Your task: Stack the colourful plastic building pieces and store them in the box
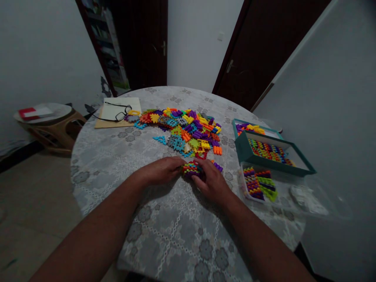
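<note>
Between my two hands, low over the patterned tablecloth (176, 219), is a small block of joined multicoloured plastic building pieces (191, 169). My left hand (164, 170) closes on its left end, the fingertips partly hidden. My right hand (212, 180) grips its right end with thumb and fingers. Just beyond the hands spreads a loose heap of plastic building pieces (188, 129) in purple, yellow, orange, blue and green. A purple piece (217, 167) lies close to my right hand.
At right stand a teal box (243, 149) of joined pieces, its teal-rimmed lid (276, 135) with loose pieces, and a clear plastic tub (243, 184) with assembled strips. Clear plastic packaging (308, 199) lies beside it. Glasses (120, 116) rest on a pad (133, 105) at far left.
</note>
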### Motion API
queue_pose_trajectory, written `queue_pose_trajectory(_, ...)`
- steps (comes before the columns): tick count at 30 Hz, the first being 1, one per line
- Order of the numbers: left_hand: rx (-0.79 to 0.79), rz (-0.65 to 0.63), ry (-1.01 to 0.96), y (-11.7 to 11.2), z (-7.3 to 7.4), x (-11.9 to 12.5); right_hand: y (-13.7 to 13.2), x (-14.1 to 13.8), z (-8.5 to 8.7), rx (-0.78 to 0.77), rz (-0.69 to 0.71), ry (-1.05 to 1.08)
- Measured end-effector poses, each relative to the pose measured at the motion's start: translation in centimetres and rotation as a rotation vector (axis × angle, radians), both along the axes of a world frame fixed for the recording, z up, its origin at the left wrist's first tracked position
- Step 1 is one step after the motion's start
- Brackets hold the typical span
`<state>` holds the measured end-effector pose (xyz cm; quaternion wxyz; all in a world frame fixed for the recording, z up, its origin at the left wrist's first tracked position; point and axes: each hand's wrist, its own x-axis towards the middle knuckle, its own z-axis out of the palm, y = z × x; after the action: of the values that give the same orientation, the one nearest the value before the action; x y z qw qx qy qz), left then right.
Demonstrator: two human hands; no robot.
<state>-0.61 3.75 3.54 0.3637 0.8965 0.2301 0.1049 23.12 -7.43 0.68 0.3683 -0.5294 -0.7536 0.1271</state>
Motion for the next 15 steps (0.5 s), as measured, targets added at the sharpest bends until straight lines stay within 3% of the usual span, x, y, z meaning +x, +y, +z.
queue_pose_trajectory(5,-0.016,-0.028,0.026,-0.33,0.35,0.04,0.04,0.21,-0.25,0.001,0.029,-0.029)
queue_pose_trajectory(10,-0.027,0.022,0.034,-0.41,0.33,0.41,0.06,0.21,-0.47,-0.044,0.031,0.000)
queue_pose_trajectory(15,-0.062,-0.026,-0.016,-0.43,0.48,0.70,0.03,0.02,-0.62,-0.064,0.021,0.056)
